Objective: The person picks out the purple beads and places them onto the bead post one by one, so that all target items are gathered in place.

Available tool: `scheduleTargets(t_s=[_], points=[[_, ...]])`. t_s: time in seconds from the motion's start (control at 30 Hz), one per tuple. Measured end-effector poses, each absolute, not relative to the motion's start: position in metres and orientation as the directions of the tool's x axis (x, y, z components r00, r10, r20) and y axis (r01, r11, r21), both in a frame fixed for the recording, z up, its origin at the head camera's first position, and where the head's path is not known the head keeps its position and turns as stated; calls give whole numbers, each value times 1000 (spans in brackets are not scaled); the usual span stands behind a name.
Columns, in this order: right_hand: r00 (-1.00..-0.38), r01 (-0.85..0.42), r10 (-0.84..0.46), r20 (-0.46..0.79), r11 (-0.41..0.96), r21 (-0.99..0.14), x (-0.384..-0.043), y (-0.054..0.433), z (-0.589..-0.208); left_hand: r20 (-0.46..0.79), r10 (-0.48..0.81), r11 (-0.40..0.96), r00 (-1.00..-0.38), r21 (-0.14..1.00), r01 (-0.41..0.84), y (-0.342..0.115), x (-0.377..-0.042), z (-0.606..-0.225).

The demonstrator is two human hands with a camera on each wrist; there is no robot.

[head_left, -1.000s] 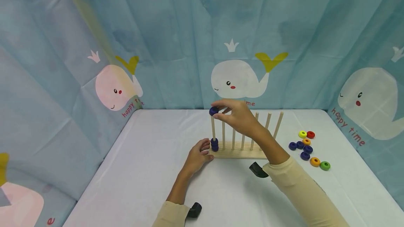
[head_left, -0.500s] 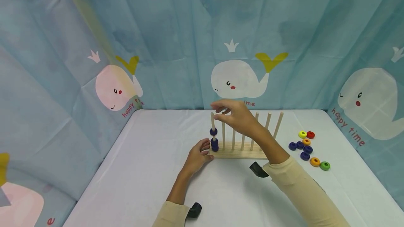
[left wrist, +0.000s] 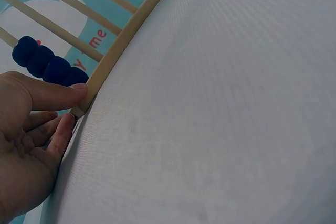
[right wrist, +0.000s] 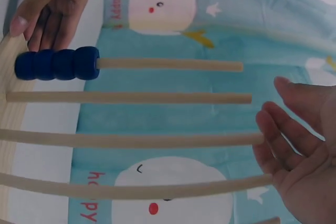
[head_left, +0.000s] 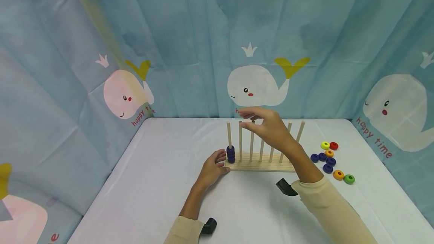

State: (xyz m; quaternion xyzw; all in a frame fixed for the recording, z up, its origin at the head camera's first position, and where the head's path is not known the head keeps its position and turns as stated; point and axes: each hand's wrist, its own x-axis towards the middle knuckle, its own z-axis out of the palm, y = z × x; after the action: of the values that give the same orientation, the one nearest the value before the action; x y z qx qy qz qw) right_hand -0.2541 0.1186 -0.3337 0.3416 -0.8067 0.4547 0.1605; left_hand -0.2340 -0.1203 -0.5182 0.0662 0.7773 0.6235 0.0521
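Pale wooden base board [head_left: 261,166] with upright round pegs: on the white-covered desk [head_left: 152,183]. Four navy-blue round beads [head_left: 231,154]: stacked low on the leftmost wooden peg [head_left: 229,134]. Left hand [head_left: 211,168]: gripping the board's left end. Right hand [head_left: 269,129]: fingers parted, holding nothing, near the peg tops. Loose beads [head_left: 327,168] (navy, orange, yellow, red, green): right of the board. Step, as judged: loading the leftmost peg; the next move probably calls for the right hand to fetch another bead from the right.
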Motion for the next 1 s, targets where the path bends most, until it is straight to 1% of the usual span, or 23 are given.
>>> scheduleTargets(t_s=[0.27, 0.47, 0.8, 1.0], points=[[-713, -701, -340, 613, 351, -621, -248, 144, -336, 15, 161, 224, -987, 973, 51, -120, -235, -518], [-724, -688, -281, 630, 358, -631, -243, 163, -336, 18, 164, 233, -986, 971, 57, -119, -234, -518], [-707, -698, -221, 672, 369, -613, -234, 195, -345, 9, 156, 232, -988, 972, 46, -119, -235, -518], [-728, -665, -144, 670, 384, -641, -227, 214, -350, 14, 151, 234, -988, 971, 50, -119, -235, -520]])
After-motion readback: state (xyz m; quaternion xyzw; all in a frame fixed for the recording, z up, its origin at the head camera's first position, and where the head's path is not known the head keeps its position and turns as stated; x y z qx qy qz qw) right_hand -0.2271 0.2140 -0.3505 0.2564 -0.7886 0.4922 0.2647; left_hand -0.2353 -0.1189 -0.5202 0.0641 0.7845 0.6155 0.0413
